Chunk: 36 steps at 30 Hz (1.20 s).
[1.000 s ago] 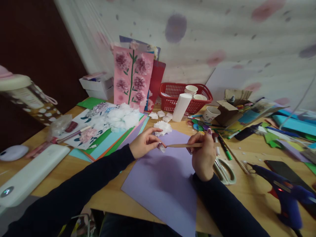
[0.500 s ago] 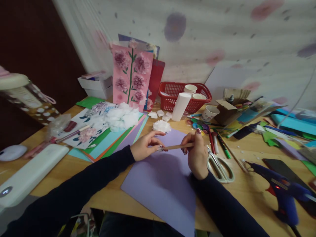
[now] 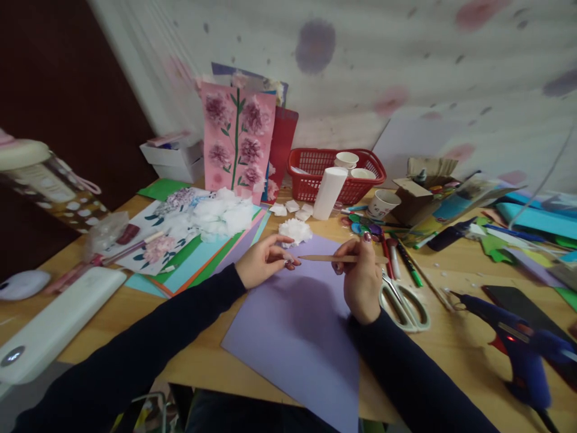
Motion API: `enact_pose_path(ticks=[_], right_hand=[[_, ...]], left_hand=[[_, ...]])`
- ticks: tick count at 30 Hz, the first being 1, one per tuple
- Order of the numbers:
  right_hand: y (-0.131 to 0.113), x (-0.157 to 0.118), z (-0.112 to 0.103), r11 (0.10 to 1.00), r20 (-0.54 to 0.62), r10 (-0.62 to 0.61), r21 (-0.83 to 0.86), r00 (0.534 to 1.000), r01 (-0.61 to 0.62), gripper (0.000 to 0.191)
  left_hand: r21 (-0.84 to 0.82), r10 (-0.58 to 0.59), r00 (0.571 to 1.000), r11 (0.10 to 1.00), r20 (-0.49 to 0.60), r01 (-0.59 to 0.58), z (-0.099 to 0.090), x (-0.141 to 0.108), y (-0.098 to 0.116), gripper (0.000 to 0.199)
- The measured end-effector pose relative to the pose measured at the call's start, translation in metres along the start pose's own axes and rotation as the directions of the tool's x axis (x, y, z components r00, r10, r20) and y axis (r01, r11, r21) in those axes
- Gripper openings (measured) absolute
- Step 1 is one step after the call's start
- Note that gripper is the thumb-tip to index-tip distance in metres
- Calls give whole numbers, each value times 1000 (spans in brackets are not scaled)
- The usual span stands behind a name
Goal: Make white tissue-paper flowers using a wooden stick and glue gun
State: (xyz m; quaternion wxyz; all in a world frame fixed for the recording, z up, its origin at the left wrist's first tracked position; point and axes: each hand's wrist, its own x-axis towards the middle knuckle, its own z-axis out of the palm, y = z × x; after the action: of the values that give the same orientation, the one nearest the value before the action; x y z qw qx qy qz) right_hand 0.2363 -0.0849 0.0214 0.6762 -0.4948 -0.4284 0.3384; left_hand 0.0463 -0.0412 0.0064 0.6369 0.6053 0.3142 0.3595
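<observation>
My right hand (image 3: 363, 276) is closed around a slim, pale wooden stick (image 3: 320, 258). Its pointed tip aims left, just short of my left fingertips. My left hand (image 3: 265, 260) has its fingers loosely curved and apart, with nothing visible in them. Both hands hover over a sheet of purple paper (image 3: 297, 337). Past the fingers, at the paper's far edge, sits a ruffled white paper flower (image 3: 295, 232). Scissors (image 3: 406, 305) with pale handles lie beside my right wrist.
A blue glue gun (image 3: 509, 343) with a lit red light lies at right near a dark phone (image 3: 527, 313). Behind are a red basket (image 3: 311, 183), a white roll (image 3: 330, 192) and a paper cup (image 3: 383, 204). White fluff (image 3: 225, 213) covers coloured sheets at left.
The stick's tip has come away from my left fingertips, and the stick lies more level, its rear end now showing past my right hand. My left fingers have loosened.
</observation>
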Motion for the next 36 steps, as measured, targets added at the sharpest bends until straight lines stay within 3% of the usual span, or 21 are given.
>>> enact_pose_path(ticks=[5, 10, 13, 15, 18, 21, 23, 30, 36], right_hand=[[12, 6, -1, 994, -16, -47, -100, 999, 45, 52], [28, 8, 1, 966, 85, -69, -243, 994, 87, 49], [35, 8, 2, 965, 88, -54, -251, 995, 75, 47], [36, 10, 3, 973, 59, -32, -227, 998, 44, 46], [36, 11, 2, 982, -15, -24, -188, 1000, 21, 47], [36, 12, 1, 983, -60, -30, -184, 998, 19, 48], [37, 12, 0, 978, -51, -46, -208, 998, 35, 48], [38, 8, 3, 950, 96, -121, -279, 988, 144, 43], [41, 8, 4, 937, 159, -142, -297, 977, 184, 38]], left_hand=[[167, -8, 977, 985, -212, 44, -11, 7, -4, 32], [243, 0, 961, 967, -278, 70, -13, 9, -2, 40], [384, 97, 946, 923, -308, 31, -9, 10, -2, 44], [535, 211, 934, 844, -289, -25, -5, 11, 0, 46], [756, 349, 907, 652, -236, -54, 3, 16, 6, 47], [878, 403, 900, 475, -168, -48, 8, 27, 13, 49], [913, 400, 907, 405, -133, -44, 8, 34, 15, 51], [958, 359, 928, 287, -94, -14, 6, 44, 14, 55], [969, 358, 930, 246, -83, -8, 6, 44, 10, 53]])
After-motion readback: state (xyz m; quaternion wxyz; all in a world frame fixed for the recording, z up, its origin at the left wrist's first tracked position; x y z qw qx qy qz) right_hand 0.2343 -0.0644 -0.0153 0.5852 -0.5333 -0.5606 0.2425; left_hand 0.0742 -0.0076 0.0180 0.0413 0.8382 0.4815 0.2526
